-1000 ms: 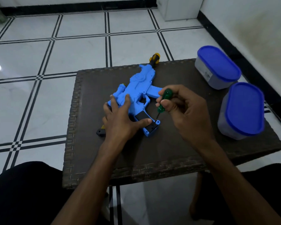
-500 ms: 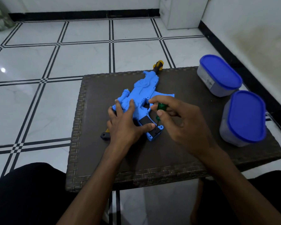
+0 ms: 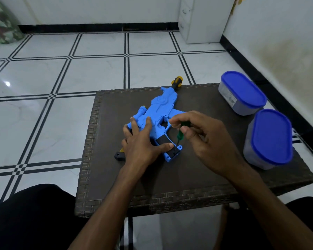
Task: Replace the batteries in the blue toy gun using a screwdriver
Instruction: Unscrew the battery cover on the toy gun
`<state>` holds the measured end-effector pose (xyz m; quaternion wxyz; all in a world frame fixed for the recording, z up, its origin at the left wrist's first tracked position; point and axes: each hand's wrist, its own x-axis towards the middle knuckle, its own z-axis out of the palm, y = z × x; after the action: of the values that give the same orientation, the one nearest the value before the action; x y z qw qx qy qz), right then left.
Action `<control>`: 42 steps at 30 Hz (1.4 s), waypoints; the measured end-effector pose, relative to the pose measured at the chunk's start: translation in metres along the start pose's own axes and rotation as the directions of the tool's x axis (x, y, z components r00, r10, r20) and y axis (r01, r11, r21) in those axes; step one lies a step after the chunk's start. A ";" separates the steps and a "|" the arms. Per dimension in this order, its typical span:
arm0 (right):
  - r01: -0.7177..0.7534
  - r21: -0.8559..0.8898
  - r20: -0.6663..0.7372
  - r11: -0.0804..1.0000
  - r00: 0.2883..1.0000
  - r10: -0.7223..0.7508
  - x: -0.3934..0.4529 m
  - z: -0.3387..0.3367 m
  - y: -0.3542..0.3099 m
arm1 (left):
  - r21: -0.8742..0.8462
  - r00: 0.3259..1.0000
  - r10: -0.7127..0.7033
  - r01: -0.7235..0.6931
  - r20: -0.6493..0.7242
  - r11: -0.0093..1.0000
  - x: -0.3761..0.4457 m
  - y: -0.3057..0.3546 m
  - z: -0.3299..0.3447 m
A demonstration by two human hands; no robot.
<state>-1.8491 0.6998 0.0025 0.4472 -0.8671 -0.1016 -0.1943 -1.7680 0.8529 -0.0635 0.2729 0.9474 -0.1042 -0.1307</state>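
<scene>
While the left hand point(image 3: 143, 143) presses spread on the blue toy gun point(image 3: 157, 120), the right hand point(image 3: 204, 138) pinches the screwdriver point(image 3: 180, 134) at its grip.

No text, brand, number or sign can be read anywhere in this view. The far blue-lidded container point(image 3: 242, 92) carries a pale label on its side wall, but its print is too small and blurred to make out. The blue toy gun point(image 3: 158, 112) shows moulded relief only, no legible lettering
</scene>
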 end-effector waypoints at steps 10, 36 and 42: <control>-0.021 0.003 -0.024 1.000 0.999 0.021 0.004 0.003 -0.008 | 0.001 1.000 0.003 -0.003 0.002 1.000 0.000 0.000 -0.001; -0.048 -0.080 -0.104 0.996 0.994 0.040 0.006 -0.001 -0.009 | 0.000 1.000 0.001 -0.001 -0.010 1.000 0.002 0.000 0.001; -0.076 -0.010 -0.001 0.997 0.997 0.076 0.005 -0.007 -0.014 | -0.002 1.000 0.000 0.000 -0.001 1.000 0.002 -0.001 0.001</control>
<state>-1.8510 0.7020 0.0191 0.4499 -0.8725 -0.0675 -0.1780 -1.7664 0.8528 -0.0648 0.2741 0.9471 -0.1039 -0.1304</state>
